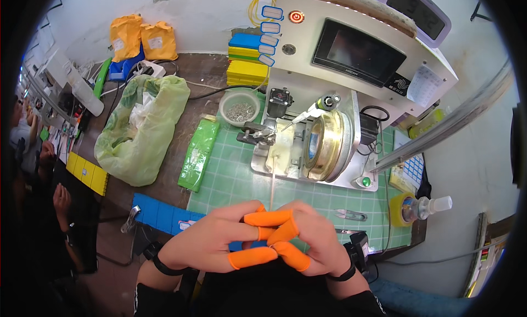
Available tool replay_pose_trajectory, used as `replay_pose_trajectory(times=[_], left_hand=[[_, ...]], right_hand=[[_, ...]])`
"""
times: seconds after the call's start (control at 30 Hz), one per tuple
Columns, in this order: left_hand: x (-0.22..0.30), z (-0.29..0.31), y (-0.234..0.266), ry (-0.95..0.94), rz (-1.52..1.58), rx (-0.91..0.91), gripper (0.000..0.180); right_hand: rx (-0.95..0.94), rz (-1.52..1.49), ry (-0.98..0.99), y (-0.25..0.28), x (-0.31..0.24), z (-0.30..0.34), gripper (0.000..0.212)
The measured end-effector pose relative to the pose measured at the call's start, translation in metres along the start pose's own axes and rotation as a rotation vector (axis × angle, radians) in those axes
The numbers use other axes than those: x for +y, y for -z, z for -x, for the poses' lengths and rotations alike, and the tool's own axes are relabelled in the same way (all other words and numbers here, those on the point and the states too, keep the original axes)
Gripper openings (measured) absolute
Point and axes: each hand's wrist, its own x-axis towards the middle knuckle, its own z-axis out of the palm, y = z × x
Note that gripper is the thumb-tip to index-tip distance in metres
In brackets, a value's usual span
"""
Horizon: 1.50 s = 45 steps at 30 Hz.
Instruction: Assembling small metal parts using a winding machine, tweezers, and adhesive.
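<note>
My left hand (217, 237) and my right hand (312, 234) meet over the near edge of the green cutting mat (230, 177). Orange finger cots cover several fingertips on both. The fingers are closed and the tips touch; whatever small thing sits between them is too small to name. A thin pale strand or stick (272, 188) runs from the machine's base plate down behind my fingers, where its end is hidden. Beyond stands a bench machine (329, 53) with a dark screen, a round brass-coloured ring (329, 147) and a small clamp (257, 133).
A bowl of small metal parts (239, 107) and a green packet (198, 152) lie left of the machine, beside a bag-lined bin (148, 152). Thread snips (351, 215) and a bottle (420, 208) inside yellow tape are at right. Another person's hand (62, 199) shows far left.
</note>
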Motion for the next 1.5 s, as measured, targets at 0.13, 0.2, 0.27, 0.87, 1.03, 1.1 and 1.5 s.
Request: replay_pose_trajectory(times=[0.13, 0.2, 0.27, 0.87, 1.03, 1.1, 1.5], left_hand=[[0.014, -0.002, 0.010, 0.030, -0.064, 0.254, 0.025], [0.025, 0.003, 0.022, 0.083, -0.029, 0.338, 0.025], [0.029, -0.003, 0.013, 0.009, -0.103, 0.401, 0.029], [0.006, -0.015, -0.010, -0.512, -0.777, 0.474, 0.030], [0.012, -0.010, 0.004, -0.583, -0.862, 0.302, 0.023], [0.012, -0.010, 0.004, -0.626, -0.879, 0.303, 0.023], [-0.008, -0.023, 0.024, -0.363, -0.527, 0.488, 0.019]], right_hand=[[0.233, -0.152, -0.092, 0.003, -0.002, 0.006, 0.008], [0.332, -0.193, -0.106, 0.010, -0.003, 0.011, 0.007], [0.255, -0.091, -0.100, 0.011, -0.011, 0.003, 0.008], [0.192, 0.065, -0.063, 0.000, -0.017, -0.013, 0.015], [0.172, -0.037, -0.066, 0.002, -0.018, -0.013, 0.011], [0.153, -0.042, -0.073, 0.003, -0.021, -0.015, 0.010], [0.168, -0.144, -0.185, -0.006, -0.006, -0.012, 0.015]])
